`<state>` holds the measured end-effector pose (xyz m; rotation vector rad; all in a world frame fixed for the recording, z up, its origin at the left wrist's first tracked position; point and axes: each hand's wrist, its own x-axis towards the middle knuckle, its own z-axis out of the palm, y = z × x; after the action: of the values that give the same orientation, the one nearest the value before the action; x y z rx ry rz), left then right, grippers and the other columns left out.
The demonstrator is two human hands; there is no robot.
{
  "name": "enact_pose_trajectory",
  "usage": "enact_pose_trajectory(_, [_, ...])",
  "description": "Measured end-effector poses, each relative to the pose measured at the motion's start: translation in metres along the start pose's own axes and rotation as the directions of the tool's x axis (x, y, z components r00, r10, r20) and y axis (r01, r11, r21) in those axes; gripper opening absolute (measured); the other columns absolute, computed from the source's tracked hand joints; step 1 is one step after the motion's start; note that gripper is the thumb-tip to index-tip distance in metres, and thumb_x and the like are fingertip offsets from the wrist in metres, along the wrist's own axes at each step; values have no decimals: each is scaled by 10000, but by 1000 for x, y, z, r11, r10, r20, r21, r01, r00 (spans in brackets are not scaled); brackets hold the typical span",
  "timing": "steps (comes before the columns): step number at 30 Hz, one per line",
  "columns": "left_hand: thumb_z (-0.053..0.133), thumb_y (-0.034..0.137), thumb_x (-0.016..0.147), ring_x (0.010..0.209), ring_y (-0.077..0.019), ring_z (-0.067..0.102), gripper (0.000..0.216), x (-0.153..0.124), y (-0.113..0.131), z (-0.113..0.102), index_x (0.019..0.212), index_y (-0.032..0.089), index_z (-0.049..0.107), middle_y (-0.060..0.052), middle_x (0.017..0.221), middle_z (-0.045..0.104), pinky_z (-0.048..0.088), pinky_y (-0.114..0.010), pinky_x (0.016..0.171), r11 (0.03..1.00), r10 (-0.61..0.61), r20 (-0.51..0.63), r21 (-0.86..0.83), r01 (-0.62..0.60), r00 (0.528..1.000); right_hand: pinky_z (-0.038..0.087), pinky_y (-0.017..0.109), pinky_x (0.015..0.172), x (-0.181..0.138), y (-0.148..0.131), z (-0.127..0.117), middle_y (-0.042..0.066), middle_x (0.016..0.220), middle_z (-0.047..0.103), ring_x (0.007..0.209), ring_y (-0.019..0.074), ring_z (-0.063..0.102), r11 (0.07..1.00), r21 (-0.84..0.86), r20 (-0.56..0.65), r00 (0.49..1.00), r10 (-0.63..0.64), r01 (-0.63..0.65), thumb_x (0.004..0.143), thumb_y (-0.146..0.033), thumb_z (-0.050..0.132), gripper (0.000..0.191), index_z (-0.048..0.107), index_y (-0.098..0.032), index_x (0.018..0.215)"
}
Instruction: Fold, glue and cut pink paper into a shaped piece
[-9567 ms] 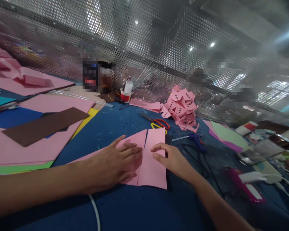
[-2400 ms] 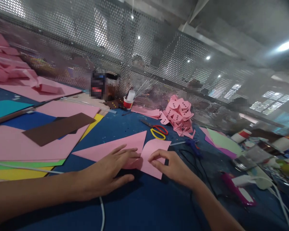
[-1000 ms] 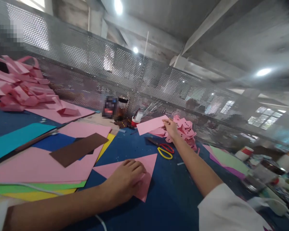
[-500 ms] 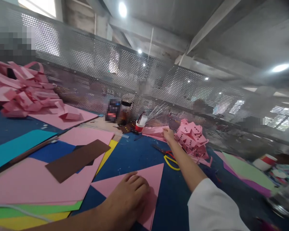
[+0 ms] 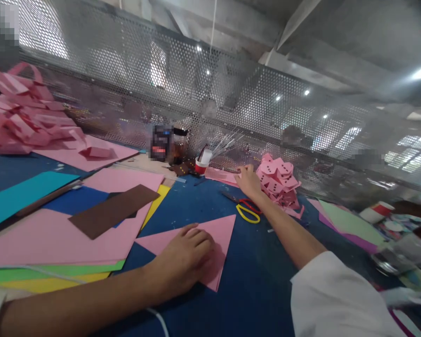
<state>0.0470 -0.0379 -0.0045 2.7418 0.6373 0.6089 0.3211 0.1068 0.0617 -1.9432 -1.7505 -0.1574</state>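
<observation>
My left hand [image 5: 184, 257] lies flat, fingers loosely spread, on a pink paper triangle [image 5: 221, 234] on the blue table [image 5: 256, 285]. My right hand [image 5: 247, 180] reaches far back and rests on a low stack of pink paper strips [image 5: 219, 175], beside a heap of folded pink pieces with punched dots [image 5: 279, 180]. Its fingers are curled down onto the stack; whether they grip a strip is hidden. Red and yellow scissors [image 5: 246, 209] lie just under that forearm.
Large pink, brown, yellow, green and teal sheets [image 5: 73, 224] cover the left. A pile of pink scraps [image 5: 24, 117] sits far left. A red cup [image 5: 200, 164] stands by the perforated metal screen [image 5: 231, 103]. Paper, cups and clutter [image 5: 382, 220] crowd the right.
My right hand carried the cut-off pink strip from beside the triangle to the stack at the back and lowered it there. My left hand stayed on the triangle.
</observation>
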Motion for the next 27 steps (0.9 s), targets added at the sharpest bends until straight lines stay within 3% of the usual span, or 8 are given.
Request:
enact_pose_trajectory(3, [482,137,935,1102,-218,626,253,2,-3,-4,1124,241,614,-42,1163,695,313,-478,1141,999,0,-43,34,1,999,441,329,1036,-35,-14,-18,77,1257,601,1140,207,623,984,41,85,981,-174,171,966,-295,604,262,690,-235,1207])
enact_pose_trajectory(5, [461,141,951,1096,-212,633,252,4,-9,-10,1109,238,631,-38,1147,706,306,-477,1145,997,-16,-78,74,22,997,464,339,1006,-68,-23,-31,74,1174,655,1094,194,631,906,181,111,907,-405,383,970,-296,609,230,693,-193,1159])
enact_pose_trajectory(8, [457,243,990,1050,-227,648,207,7,-21,-19,1049,219,654,-46,1102,722,374,-459,1086,991,-85,-171,92,102,981,458,361,1035,-126,-33,-49,80,1178,688,1158,204,618,804,351,177,810,-560,480,955,-299,647,239,688,-184,1160])
enact_pose_trajectory(12, [522,275,934,1049,-271,655,214,8,-36,-28,1051,208,687,-71,1107,726,459,-435,970,972,-202,-222,74,223,954,391,438,1130,-192,-35,-54,121,1444,589,1333,270,532,738,400,287,691,-664,543,859,-524,740,665,554,-235,1428])
enact_pose_trajectory(14, [543,303,916,1074,-289,655,226,6,-40,-29,1057,216,698,-66,1111,733,450,-455,999,963,-242,-230,65,263,943,362,462,1152,-210,-33,-48,129,1470,569,1374,289,493,733,370,317,665,-677,570,850,-585,722,707,551,-230,1438])
enact_pose_trajectory(19, [528,369,935,1085,-285,654,262,1,-50,-30,1079,225,693,-63,1124,730,461,-424,984,955,-275,-233,42,292,933,374,436,1121,-221,-28,-31,109,1391,636,1300,260,555,759,345,244,729,-640,552,887,-520,717,514,649,-223,1301])
enact_pose_trajectory(24, [500,412,959,1063,-271,660,286,-1,-61,-33,1072,235,694,-59,1117,734,466,-391,961,947,-304,-259,19,320,917,286,462,1163,-223,-28,-31,70,1273,713,1207,231,620,763,337,193,753,-629,551,951,-419,668,322,671,-244,1221])
enact_pose_trajectory(27, [485,465,966,1043,-258,663,327,0,-59,-34,1067,241,700,-49,1111,741,477,-362,944,931,-363,-231,-47,363,903,305,438,1149,-222,-27,-32,38,1190,750,1128,206,665,771,363,168,777,-607,524,971,-382,645,237,685,-246,1160])
